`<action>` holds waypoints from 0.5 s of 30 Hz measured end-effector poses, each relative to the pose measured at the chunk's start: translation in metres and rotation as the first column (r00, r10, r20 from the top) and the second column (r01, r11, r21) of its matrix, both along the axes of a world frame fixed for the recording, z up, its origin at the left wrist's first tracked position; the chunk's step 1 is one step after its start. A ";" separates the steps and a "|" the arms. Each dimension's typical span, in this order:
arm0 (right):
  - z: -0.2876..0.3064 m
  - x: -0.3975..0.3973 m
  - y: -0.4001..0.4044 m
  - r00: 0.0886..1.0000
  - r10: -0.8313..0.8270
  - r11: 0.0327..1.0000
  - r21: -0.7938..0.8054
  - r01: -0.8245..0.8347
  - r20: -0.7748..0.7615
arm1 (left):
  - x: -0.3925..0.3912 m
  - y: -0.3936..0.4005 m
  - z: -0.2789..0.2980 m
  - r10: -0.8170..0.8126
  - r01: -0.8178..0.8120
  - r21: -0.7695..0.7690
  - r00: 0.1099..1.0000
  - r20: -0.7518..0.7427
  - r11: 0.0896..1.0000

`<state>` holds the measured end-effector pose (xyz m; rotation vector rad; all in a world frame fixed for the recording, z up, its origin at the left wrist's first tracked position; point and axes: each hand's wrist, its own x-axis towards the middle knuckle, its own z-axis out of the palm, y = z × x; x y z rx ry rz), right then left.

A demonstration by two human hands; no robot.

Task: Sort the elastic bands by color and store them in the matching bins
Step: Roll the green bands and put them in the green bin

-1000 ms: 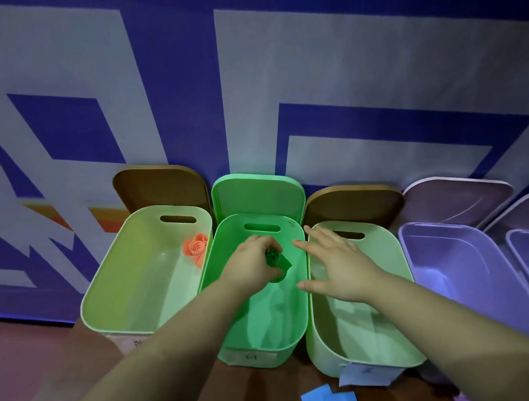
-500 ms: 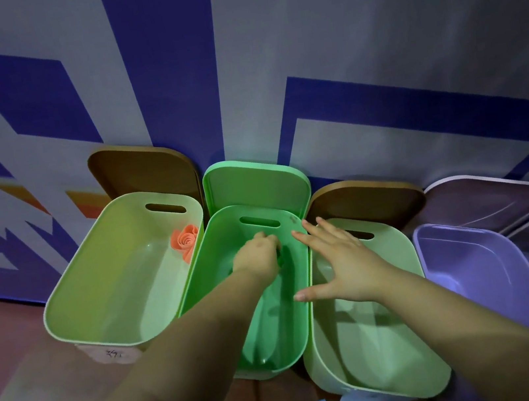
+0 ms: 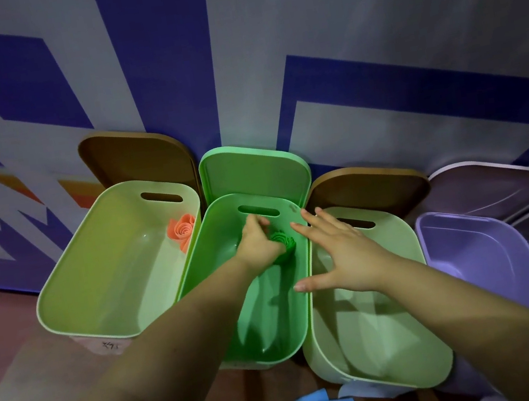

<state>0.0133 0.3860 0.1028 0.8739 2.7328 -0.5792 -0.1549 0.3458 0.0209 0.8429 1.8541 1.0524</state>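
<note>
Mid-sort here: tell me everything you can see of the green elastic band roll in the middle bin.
The green band roll is a coiled strip, its spiral layers showing at the top, the same bright green as the green bin that holds it. It looks like soft, flat, rubbery material. It sits deep inside, toward the bin's far right wall, just below the handle slot. The left hand is curled against it and hides its left part; whether it rests on the bin floor cannot be told. The right hand hovers spread beside it, not touching.

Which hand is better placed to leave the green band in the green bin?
The left hand. It is already inside the green bin, its fingers curled round the green band. The right hand lies flat and open over the bin's right rim, holding nothing.
</note>
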 end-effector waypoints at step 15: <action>0.000 -0.002 0.000 1.000 -0.026 0.999 -0.034 0.027 0.008 | -0.010 -0.007 0.005 0.261 -0.164 -0.266 0.887 0.381 0.950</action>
